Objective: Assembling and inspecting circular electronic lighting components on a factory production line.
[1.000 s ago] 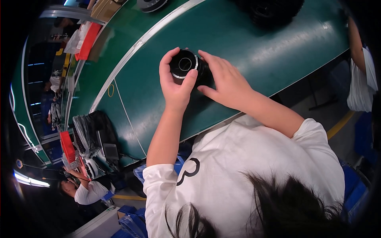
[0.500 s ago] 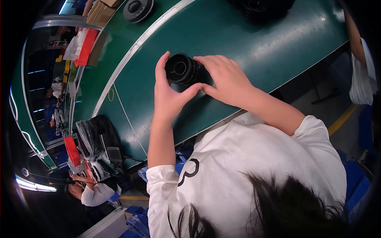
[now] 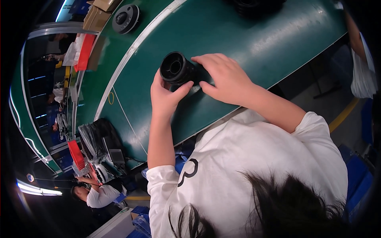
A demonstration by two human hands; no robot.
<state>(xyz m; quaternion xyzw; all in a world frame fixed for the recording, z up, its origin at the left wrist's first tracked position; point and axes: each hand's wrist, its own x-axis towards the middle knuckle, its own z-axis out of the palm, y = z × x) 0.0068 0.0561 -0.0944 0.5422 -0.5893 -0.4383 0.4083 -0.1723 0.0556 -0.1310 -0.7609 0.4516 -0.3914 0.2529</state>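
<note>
A black, hollow, round part (image 3: 185,73), like a short wide tube with a ring-shaped inner wall, is tilted so its mouth faces up and left. My left hand (image 3: 164,93) grips it, thumb along the near side and fingers behind it. Close by on the right, my right hand (image 3: 224,77) has its thumb and fingers apart around the part's dark right end. Whether its fingertips touch the part is hard to make out.
Beneath my hands runs a green worktable (image 3: 262,51) with a pale dividing strip (image 3: 131,53). A round grey-black device (image 3: 126,18) sits beyond it. Dark objects (image 3: 258,6) stand at the far edge. Wrapped black items (image 3: 97,139) lie left, near a person (image 3: 104,195).
The black part has tipped further, its mouth turning up and left. My left fingers have slid lower behind it, and the two thumbs have moved apart.
</note>
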